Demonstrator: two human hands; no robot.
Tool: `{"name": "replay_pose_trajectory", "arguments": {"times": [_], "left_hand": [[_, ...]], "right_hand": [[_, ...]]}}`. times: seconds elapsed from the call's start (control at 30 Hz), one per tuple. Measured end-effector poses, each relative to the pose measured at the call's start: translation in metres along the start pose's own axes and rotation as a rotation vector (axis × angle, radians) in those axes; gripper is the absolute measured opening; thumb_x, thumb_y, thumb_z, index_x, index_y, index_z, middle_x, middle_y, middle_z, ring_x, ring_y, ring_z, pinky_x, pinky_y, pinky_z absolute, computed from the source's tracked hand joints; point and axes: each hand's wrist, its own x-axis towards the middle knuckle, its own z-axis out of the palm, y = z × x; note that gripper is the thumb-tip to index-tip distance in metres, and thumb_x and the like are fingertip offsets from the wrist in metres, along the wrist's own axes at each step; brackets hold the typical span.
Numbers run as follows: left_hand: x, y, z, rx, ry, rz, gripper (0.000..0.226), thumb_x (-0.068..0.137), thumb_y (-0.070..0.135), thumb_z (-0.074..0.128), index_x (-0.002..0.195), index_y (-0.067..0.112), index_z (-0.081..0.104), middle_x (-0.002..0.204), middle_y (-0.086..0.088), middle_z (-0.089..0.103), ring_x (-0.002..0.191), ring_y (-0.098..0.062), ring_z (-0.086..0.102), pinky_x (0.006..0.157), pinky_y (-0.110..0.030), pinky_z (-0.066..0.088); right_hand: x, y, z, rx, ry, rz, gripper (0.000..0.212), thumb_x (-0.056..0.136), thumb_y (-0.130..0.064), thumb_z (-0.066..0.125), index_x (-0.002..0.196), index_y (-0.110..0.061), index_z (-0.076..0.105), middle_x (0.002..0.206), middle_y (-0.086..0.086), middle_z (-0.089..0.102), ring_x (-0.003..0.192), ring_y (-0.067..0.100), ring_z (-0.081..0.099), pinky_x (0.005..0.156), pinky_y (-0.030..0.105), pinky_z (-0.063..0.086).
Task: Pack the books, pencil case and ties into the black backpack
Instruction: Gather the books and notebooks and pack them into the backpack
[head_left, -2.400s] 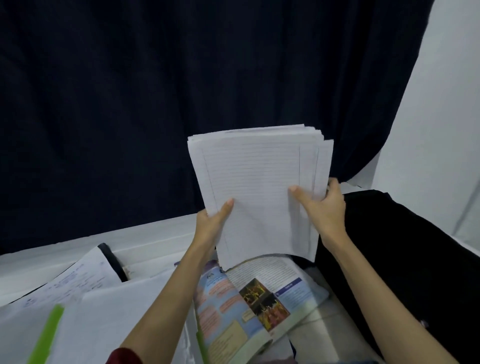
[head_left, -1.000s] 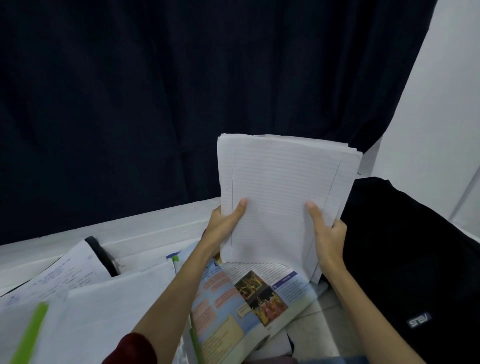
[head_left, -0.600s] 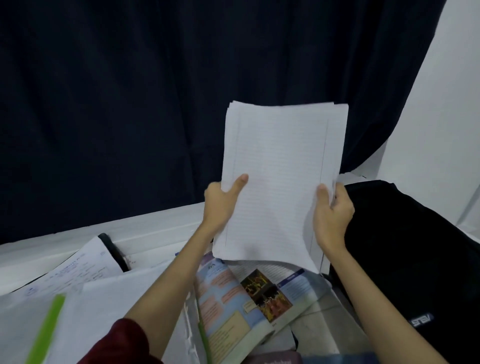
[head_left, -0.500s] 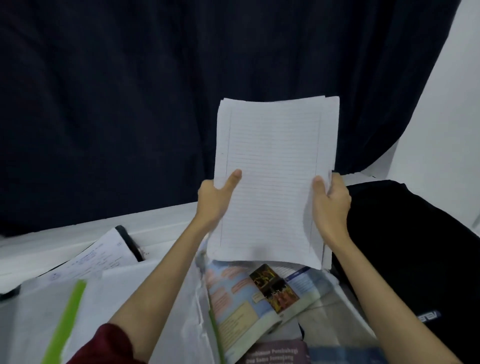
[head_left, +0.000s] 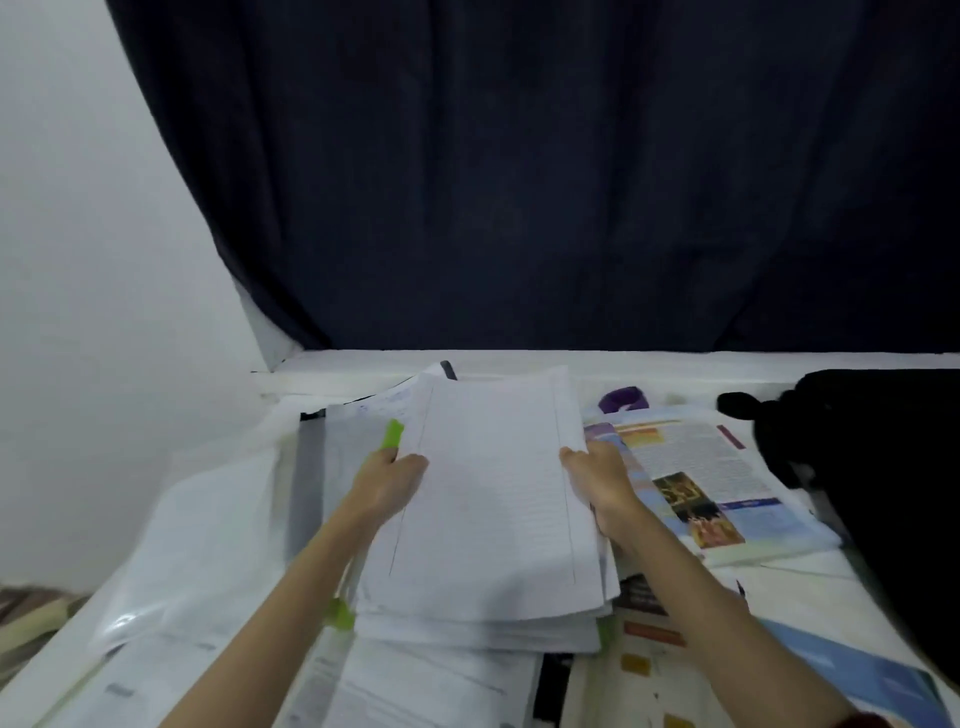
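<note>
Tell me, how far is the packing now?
Nothing looks packed yet. Both hands, left and right, grip a stack of lined paper that lies over the other papers. The open book and more books lie on the table beside the backpack. I cannot make out a pencil case or ties.

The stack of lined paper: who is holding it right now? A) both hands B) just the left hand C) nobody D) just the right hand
A: the left hand grips the left edge of the stack of lined paper and the right hand grips its right edge.
</note>
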Motion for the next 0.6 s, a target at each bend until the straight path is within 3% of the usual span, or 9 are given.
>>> {"name": "replay_pose_trajectory", "arguments": {"times": [0.07,0.13,0.2,0.27,0.37,0.43,0.47,0.53,0.6], "left_hand": [[-0.006,-0.01,-0.007,0.157,0.004,-0.026,0.022,0.064,0.035,0.056,0.072,0.015,0.054,0.079,-0.006,0.056,0.068,-0.023,0.052,0.057,-0.019,0.045],[-0.011,-0.014,-0.006,0.207,-0.005,-0.049,0.021,0.081,0.026,0.058,0.089,0.007,0.059,0.089,-0.006,0.052,0.066,-0.014,0.047,0.042,-0.006,0.035],[-0.008,-0.014,-0.003,0.11,0.01,-0.042,0.044,0.083,0.018,0.063,0.122,0.001,0.053,0.091,-0.005,0.053,0.07,-0.015,0.049,0.049,-0.008,0.038],[-0.008,-0.006,-0.007,-0.075,0.039,-0.07,0.069,0.064,0.024,0.07,0.126,0.003,0.051,0.093,-0.01,0.059,0.071,-0.021,0.054,0.061,-0.024,0.045],[-0.004,0.002,-0.013,-0.03,-0.103,-0.105,0.043,0.067,0.027,0.08,0.096,-0.001,0.064,0.085,-0.011,0.067,0.071,-0.026,0.063,0.065,-0.029,0.051],[-0.006,0.004,-0.008,-0.032,-0.244,-0.12,0.031,0.079,0.017,0.076,0.103,0.0,0.067,0.101,-0.012,0.071,0.092,-0.029,0.068,0.082,-0.036,0.055],[-0.005,0.005,-0.002,-0.055,-0.296,-0.108,0.034,0.082,0.01,0.072,0.114,0.001,0.063,0.109,-0.01,0.069,0.098,-0.028,0.066,0.085,-0.036,0.055],[-0.007,0.009,0.009,-0.122,-0.341,-0.064,0.039,0.088,0.0,0.063,0.125,0.005,0.054,0.112,-0.007,0.064,0.096,-0.022,0.062,0.076,-0.028,0.054],[-0.012,0.017,0.012,-0.214,-0.305,-0.013,0.038,0.09,-0.003,0.059,0.123,0.014,0.051,0.107,-0.003,0.063,0.089,-0.015,0.06,0.068,-0.02,0.052]], "right_hand": [[-0.004,0.007,0.015,-0.128,-0.024,0.009,0.046,0.093,-0.013,0.042,0.138,0.0,0.041,0.13,0.014,0.051,0.116,0.03,0.05,0.089,0.033,0.044],[-0.008,0.013,0.023,-0.325,-0.021,-0.022,0.051,0.095,-0.015,0.04,0.143,-0.001,0.031,0.143,0.016,0.039,0.128,0.032,0.039,0.102,0.036,0.037],[-0.01,0.016,0.025,-0.498,0.014,-0.036,0.051,0.095,-0.018,0.041,0.142,0.0,0.032,0.144,0.019,0.035,0.131,0.034,0.031,0.108,0.04,0.03],[-0.007,0.021,0.023,-0.517,0.039,-0.015,0.054,0.093,-0.019,0.044,0.141,0.003,0.032,0.142,0.02,0.037,0.129,0.035,0.034,0.108,0.042,0.032],[-0.002,0.027,0.016,-0.393,0.044,0.008,0.056,0.091,-0.013,0.048,0.141,0.005,0.031,0.134,0.019,0.045,0.12,0.032,0.046,0.094,0.033,0.042],[0.001,0.027,0.01,-0.285,0.041,0.039,0.053,0.09,-0.01,0.049,0.139,0.004,0.035,0.117,0.014,0.05,0.102,0.026,0.05,0.074,0.026,0.042],[0.002,0.028,0.008,-0.228,0.042,0.05,0.054,0.089,-0.01,0.051,0.139,0.002,0.036,0.115,0.012,0.049,0.1,0.025,0.049,0.072,0.025,0.04],[0.004,0.03,0.005,-0.103,0.048,0.07,0.06,0.088,-0.013,0.055,0.142,0.0,0.033,0.129,0.012,0.047,0.112,0.027,0.047,0.082,0.029,0.042],[0.004,0.03,0.002,0.014,0.071,0.047,0.062,0.088,-0.02,0.06,0.142,-0.005,0.033,0.138,0.012,0.043,0.121,0.028,0.045,0.096,0.036,0.041]]}}
